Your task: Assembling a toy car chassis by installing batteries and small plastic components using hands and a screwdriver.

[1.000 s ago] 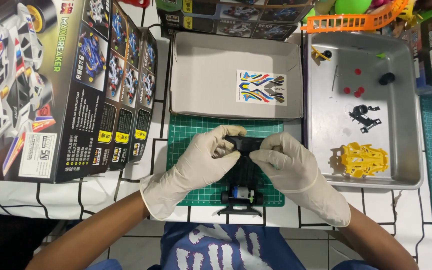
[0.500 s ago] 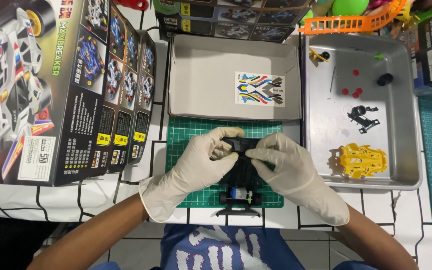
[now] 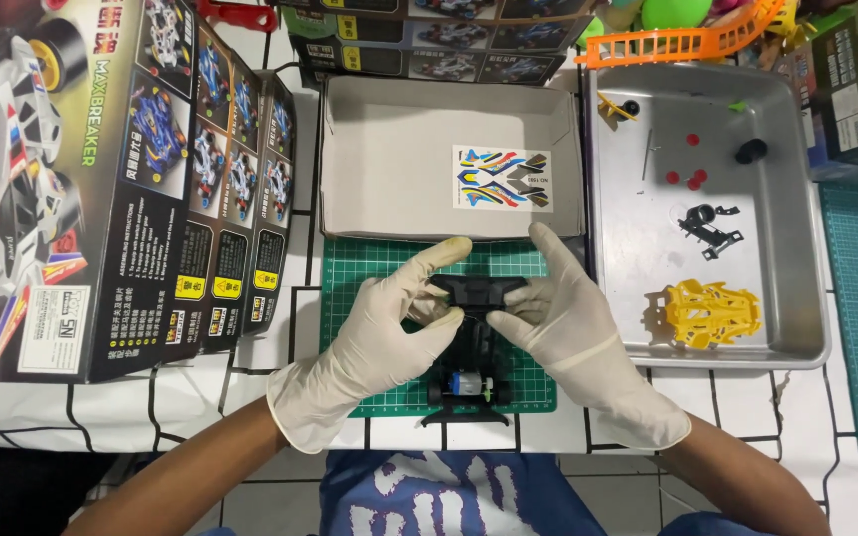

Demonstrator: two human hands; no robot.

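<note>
Both my hands wear pale latex gloves and grip a black toy car chassis (image 3: 473, 347) over a green cutting mat (image 3: 350, 273). My left hand (image 3: 384, 333) pinches the chassis's front left side, index finger stretched out above it. My right hand (image 3: 570, 333) holds the front right side with thumb and fingers. A small silver and blue motor (image 3: 469, 382) shows at the chassis's rear end, between black wheels. The chassis's middle is partly hidden by my fingers.
A grey cardboard tray (image 3: 389, 159) with a coloured sticker sheet (image 3: 501, 179) lies behind the mat. A metal tray (image 3: 806, 248) at right holds a yellow car body (image 3: 712, 313), black parts (image 3: 707, 228) and red bits (image 3: 689, 177). Large model car boxes (image 3: 81, 179) stand left.
My hands have shifted slightly on the chassis; the fingers of both hands have spread a little. The chassis stays over the mat.
</note>
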